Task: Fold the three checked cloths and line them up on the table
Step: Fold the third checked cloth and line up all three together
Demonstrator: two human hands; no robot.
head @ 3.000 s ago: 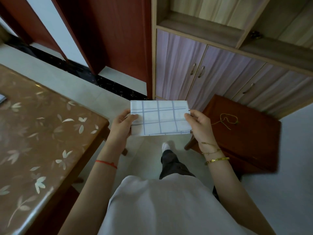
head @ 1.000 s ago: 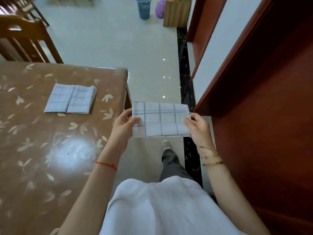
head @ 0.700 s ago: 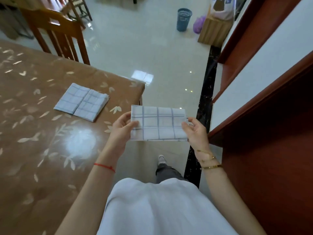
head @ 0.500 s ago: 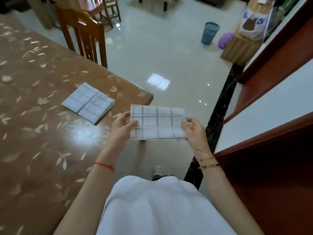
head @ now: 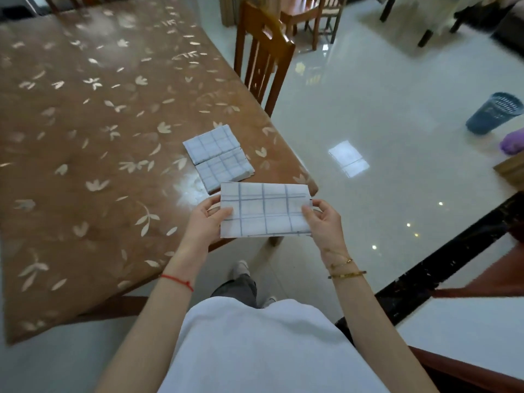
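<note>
Folded checked cloth (head: pixel 265 211), long axis crosswise; left hand (head: pixel 205 219), right hand (head: pixel 323 222) pinch its ends. Laid cloths (head: pixel 218 157) ahead-left on tabletop (head: pixel 85 137); left hand nearer.

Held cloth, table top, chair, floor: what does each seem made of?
The held cloth looks like thin woven fabric, matte, white with blue check lines. The table top is glossy, probably plastic or glass sheet over a brown leaf print, with glare. The chair seems varnished reddish wood. The floor looks like polished pale tile or stone, mirroring lights.
</note>
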